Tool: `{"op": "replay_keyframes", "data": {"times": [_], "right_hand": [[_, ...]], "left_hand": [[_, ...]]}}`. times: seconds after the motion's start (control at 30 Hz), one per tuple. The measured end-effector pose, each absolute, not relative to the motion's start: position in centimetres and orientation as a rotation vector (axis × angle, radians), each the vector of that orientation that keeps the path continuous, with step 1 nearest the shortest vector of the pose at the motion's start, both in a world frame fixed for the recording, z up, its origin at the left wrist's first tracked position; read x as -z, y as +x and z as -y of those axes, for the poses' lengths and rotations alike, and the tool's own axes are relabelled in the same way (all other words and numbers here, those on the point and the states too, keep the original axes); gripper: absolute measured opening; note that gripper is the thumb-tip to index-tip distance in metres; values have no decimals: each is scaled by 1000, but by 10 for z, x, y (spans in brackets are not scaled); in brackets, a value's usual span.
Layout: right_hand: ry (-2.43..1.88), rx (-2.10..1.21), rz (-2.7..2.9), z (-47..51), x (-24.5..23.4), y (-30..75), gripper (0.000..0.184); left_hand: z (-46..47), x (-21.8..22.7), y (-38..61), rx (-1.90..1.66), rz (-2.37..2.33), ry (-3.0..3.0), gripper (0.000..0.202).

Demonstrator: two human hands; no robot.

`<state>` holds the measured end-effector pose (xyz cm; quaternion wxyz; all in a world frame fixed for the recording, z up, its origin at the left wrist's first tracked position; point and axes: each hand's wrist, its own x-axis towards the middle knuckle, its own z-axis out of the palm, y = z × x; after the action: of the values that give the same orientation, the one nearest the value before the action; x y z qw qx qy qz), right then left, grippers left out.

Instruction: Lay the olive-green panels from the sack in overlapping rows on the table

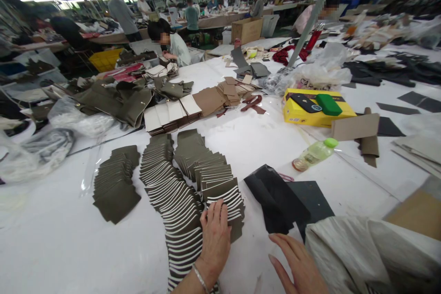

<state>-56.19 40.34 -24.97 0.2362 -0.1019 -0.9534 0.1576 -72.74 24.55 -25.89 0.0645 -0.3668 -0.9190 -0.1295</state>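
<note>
Long fanned rows of olive-green leather pieces with white edges [179, 193] lie overlapped on the white table [51, 248]. My left hand [215, 236], with a bracelet at the wrist, rests flat on the near end of the right-hand row, fingers spread, gripping nothing. My right hand [298, 264] hovers flat and open over bare table, just left of a pale grey cloth [372, 252]. A separate short stack of olive pieces [115, 183] sits to the left.
Black sheets [279, 197] lie right of the rows. Beyond are a plastic bottle [315, 152], a yellow box [303, 115] carrying a phone and a green case, tan pieces [210, 98], olive bags [117, 101] and plastic bags. A seated person [172, 43] works at the far side.
</note>
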Motion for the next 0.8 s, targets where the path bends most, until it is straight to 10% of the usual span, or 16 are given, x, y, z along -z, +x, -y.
{"op": "replay_keyframes", "data": {"times": [0.4,0.8], "right_hand": [[-229,-365,2663,-406,259,-563,28],[-276,-477,2623,-402,269,-562,29]], "left_hand": [[-270,241,-747,351,2988,-1005,108],[-284,227,-757,172,3102,-972,101]]}}
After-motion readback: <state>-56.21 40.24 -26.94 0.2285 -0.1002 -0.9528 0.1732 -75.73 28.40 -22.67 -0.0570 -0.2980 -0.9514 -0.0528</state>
